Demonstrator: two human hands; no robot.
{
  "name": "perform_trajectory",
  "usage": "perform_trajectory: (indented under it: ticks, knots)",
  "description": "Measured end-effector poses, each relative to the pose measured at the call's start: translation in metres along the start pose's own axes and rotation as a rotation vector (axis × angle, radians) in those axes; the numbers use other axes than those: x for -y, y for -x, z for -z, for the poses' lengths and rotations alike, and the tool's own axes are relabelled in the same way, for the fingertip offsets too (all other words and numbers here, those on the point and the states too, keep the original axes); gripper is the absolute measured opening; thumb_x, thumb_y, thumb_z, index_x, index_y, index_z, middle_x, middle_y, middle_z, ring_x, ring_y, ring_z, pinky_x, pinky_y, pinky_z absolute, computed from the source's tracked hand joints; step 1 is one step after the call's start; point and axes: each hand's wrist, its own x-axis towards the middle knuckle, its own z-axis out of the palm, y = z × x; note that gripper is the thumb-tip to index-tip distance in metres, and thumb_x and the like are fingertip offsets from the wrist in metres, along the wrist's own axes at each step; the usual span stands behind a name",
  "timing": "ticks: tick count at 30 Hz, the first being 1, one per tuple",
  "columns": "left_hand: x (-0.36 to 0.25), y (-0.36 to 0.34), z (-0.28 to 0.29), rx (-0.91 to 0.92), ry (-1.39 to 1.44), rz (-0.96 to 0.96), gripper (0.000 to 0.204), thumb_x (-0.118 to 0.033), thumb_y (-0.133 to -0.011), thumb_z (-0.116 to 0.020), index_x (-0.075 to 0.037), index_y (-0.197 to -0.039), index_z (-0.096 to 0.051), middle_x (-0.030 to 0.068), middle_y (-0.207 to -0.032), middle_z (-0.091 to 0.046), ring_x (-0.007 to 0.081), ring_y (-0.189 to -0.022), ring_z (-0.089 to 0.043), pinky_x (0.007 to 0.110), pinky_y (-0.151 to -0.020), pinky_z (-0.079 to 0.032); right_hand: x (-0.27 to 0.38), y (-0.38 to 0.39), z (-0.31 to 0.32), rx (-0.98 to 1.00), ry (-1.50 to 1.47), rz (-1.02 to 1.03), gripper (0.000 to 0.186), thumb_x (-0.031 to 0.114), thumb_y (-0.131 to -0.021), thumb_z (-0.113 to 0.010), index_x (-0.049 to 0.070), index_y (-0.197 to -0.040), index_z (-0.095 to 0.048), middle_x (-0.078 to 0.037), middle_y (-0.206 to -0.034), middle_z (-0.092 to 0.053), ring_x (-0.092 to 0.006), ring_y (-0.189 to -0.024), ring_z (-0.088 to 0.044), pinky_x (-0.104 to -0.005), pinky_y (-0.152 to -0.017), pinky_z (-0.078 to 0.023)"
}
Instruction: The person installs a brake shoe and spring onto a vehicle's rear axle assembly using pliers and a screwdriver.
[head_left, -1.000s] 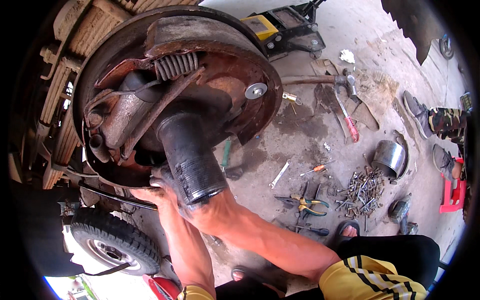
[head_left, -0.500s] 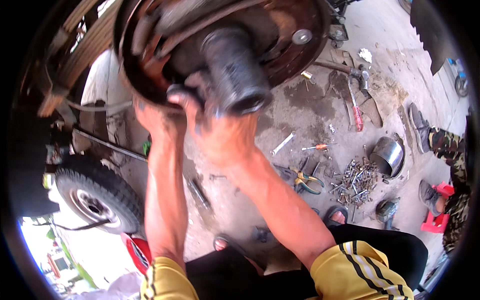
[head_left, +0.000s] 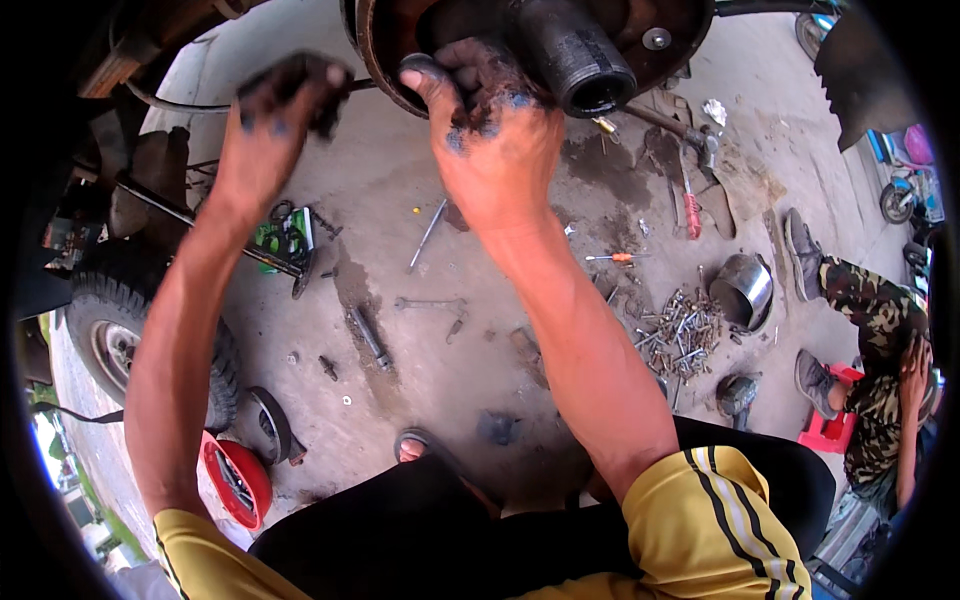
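Note:
A rusty round brake backing plate (head_left: 377, 62) with a thick dark spindle tube (head_left: 580, 60) fills the top middle. My right hand (head_left: 500, 150), smeared with black grease, is at the plate's lower edge, left of the tube. Its fingers are curled, and what they grip is hidden. To the left of the plate, my left hand (head_left: 268, 125) is raised and blurred. Its blackened fingers look closed round a dark lump that I cannot make out.
On the floor lie a pile of bolts (head_left: 685, 330), a metal cylinder (head_left: 742, 290), a hammer (head_left: 700, 140), screwdrivers and wrenches. A tyred wheel (head_left: 110, 340) and a red bowl (head_left: 237, 480) are at left. Another person's camouflage-clad leg (head_left: 860, 300) is at right.
My left hand has moved away to the left from beside my right hand. The view has shifted, so the plate and tube appear higher and further right. My right hand stays by the plate.

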Motion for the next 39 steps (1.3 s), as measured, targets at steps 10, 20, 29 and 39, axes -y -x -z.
perform_trajectory:
  ticks: [10, 20, 29, 39]
  knots:
    - [0.162, 0.105, -0.149, 0.759, -0.512, -0.153, 0.022, -0.013, -0.087, -0.071, -0.005, -0.108, -0.069, 0.0173, -0.100, -0.070, 0.0368, -0.090, -0.068, 0.046, -0.082, -0.055, -0.001, 0.003, -0.004, 0.095, -0.148, -0.129, 0.004, 0.013, -0.087, -0.070, 0.010, -0.085, -0.072, -0.005, -0.079, -0.073, -0.0266, -0.072, -0.067, -0.0378, -0.070, -0.052]
    - [0.202, 0.111, -0.196, 0.686, -0.541, -0.349, 0.016, -0.015, -0.089, -0.062, -0.004, -0.100, -0.062, 0.0184, -0.097, -0.070, 0.0389, -0.091, -0.069, 0.047, -0.080, -0.057, 0.004, -0.006, 0.012, 0.098, 0.118, 0.019, 0.012, 0.015, -0.087, -0.076, 0.006, -0.092, -0.070, -0.010, -0.075, -0.071, -0.0261, -0.069, -0.069, -0.0358, -0.065, -0.052]
    - [0.165, 0.089, -0.187, 0.788, -0.692, -0.211, 0.016, -0.005, -0.087, -0.057, -0.002, -0.098, -0.068, 0.0211, -0.098, -0.072, 0.0382, -0.092, -0.071, 0.045, -0.081, -0.058, 0.007, -0.006, 0.008, 0.100, 0.095, -0.026, 0.012, 0.013, -0.084, -0.077, 0.007, -0.092, -0.069, -0.010, -0.081, -0.071, -0.0286, -0.073, -0.069, -0.0386, -0.067, -0.053]
    - [0.014, 0.007, -0.015, -0.089, 0.582, 0.039, 0.026, -0.020, -0.093, -0.072, 0.002, -0.109, -0.068, 0.0068, -0.097, -0.070, 0.0152, -0.088, -0.064, 0.029, -0.084, -0.052, -0.001, 0.000, 0.003, -0.002, 0.056, 0.022, 0.016, 0.007, -0.080, -0.080, 0.004, -0.092, -0.069, -0.009, -0.077, -0.071, -0.0277, -0.069, -0.069, -0.0361, -0.065, -0.053]
